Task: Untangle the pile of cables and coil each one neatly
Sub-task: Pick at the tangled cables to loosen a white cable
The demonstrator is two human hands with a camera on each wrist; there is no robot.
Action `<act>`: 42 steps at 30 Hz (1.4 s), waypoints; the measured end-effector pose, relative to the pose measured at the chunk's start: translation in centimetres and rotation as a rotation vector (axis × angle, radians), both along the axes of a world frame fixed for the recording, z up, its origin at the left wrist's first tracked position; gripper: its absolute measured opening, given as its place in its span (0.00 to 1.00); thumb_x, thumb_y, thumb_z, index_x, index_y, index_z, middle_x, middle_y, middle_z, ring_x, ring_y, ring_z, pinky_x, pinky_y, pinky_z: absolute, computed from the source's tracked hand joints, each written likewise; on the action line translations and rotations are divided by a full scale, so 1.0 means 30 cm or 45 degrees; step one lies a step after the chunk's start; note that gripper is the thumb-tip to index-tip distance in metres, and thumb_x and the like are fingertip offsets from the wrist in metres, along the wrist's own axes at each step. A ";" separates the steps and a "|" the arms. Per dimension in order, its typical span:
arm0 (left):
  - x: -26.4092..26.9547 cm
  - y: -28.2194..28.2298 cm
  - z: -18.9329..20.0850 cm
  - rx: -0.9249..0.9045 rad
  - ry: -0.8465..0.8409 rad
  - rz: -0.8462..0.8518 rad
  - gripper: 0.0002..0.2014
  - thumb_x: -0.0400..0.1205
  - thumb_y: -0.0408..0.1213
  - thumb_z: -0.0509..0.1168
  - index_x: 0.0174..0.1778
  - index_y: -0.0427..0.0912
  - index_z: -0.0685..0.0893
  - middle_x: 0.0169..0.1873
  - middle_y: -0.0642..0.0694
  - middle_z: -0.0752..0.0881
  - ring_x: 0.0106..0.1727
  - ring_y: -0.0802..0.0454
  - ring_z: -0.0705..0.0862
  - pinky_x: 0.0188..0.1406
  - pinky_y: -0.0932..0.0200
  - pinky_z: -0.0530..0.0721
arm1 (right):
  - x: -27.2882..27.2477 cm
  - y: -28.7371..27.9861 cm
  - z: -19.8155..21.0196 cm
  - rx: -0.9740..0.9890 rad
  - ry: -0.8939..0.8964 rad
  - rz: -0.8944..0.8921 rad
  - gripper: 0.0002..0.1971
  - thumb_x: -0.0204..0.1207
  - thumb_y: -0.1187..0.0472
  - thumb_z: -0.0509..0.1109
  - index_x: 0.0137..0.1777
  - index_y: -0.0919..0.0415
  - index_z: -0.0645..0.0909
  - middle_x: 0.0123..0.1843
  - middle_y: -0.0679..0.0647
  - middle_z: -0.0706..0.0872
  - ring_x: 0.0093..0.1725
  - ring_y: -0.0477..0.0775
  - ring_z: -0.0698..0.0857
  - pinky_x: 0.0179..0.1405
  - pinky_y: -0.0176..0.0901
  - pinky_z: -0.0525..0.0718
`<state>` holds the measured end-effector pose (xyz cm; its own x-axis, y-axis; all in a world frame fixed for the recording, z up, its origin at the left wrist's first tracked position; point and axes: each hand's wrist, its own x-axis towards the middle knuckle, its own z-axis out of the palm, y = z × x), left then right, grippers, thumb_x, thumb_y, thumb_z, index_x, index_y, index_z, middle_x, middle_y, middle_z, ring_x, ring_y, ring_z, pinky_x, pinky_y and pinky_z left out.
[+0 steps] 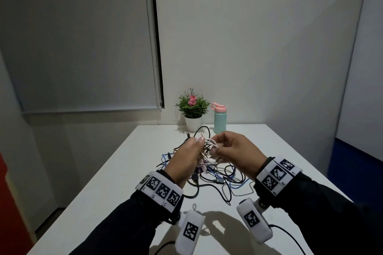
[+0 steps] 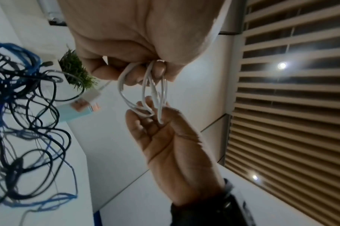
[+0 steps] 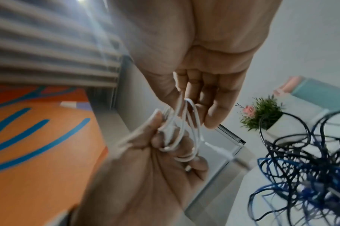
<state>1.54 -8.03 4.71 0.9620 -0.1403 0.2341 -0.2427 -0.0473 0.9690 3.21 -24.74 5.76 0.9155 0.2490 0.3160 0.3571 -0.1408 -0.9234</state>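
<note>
Several loops of a thin white cable [image 1: 211, 142] are held up between my two hands above the table. My left hand [image 1: 198, 144] pinches one side of the loops [image 2: 146, 91] with curled fingers. My right hand [image 1: 217, 148] pinches the other side, thumb against fingers. In the right wrist view the white cable [image 3: 186, 126] wraps around my left hand's fingers [image 3: 165, 142], and its white plug end [image 3: 221, 150] hangs free. Under the hands a tangled pile of black and blue cables [image 1: 215, 180] lies on the white table [image 1: 99, 196], with pink and white strands mixed in.
A potted plant [image 1: 193, 109] with a pink flower and a teal bottle [image 1: 219, 119] with a pink lid stand at the table's far edge, just behind the pile. Black cable loops [image 1: 202, 130] reach toward them. A window blind [image 2: 291, 91] hangs to the left.
</note>
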 end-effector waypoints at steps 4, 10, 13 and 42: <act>-0.005 0.017 -0.020 0.209 -0.091 -0.041 0.13 0.92 0.46 0.55 0.51 0.42 0.80 0.41 0.47 0.83 0.43 0.51 0.79 0.50 0.48 0.77 | -0.009 -0.014 0.004 0.498 0.253 0.110 0.21 0.71 0.73 0.77 0.63 0.68 0.77 0.48 0.67 0.87 0.43 0.60 0.91 0.37 0.43 0.87; -0.030 0.011 -0.010 0.107 0.044 -0.154 0.13 0.91 0.38 0.55 0.63 0.39 0.83 0.45 0.33 0.84 0.46 0.48 0.83 0.48 0.55 0.79 | -0.023 -0.002 0.011 -0.125 -0.137 -0.032 0.29 0.70 0.77 0.72 0.67 0.50 0.81 0.52 0.55 0.84 0.39 0.57 0.89 0.45 0.51 0.90; -0.031 0.016 -0.003 -0.009 0.108 -0.265 0.14 0.91 0.35 0.55 0.64 0.29 0.80 0.45 0.34 0.80 0.47 0.42 0.79 0.50 0.49 0.76 | -0.028 -0.010 0.020 -0.609 -0.505 -0.108 0.13 0.76 0.65 0.74 0.59 0.52 0.87 0.54 0.49 0.83 0.42 0.39 0.82 0.47 0.32 0.80; -0.003 -0.053 -0.038 0.082 -0.420 -0.022 0.19 0.89 0.47 0.56 0.50 0.31 0.78 0.37 0.30 0.79 0.36 0.38 0.74 0.37 0.41 0.79 | -0.048 0.047 -0.001 0.473 0.297 0.238 0.06 0.64 0.63 0.63 0.28 0.56 0.78 0.27 0.52 0.79 0.28 0.48 0.78 0.33 0.39 0.77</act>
<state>1.44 -9.62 3.58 0.8332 -0.1802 0.5228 -0.5442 -0.0991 0.8331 1.77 -23.32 5.72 0.9228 0.3254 0.2063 0.1219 0.2612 -0.9576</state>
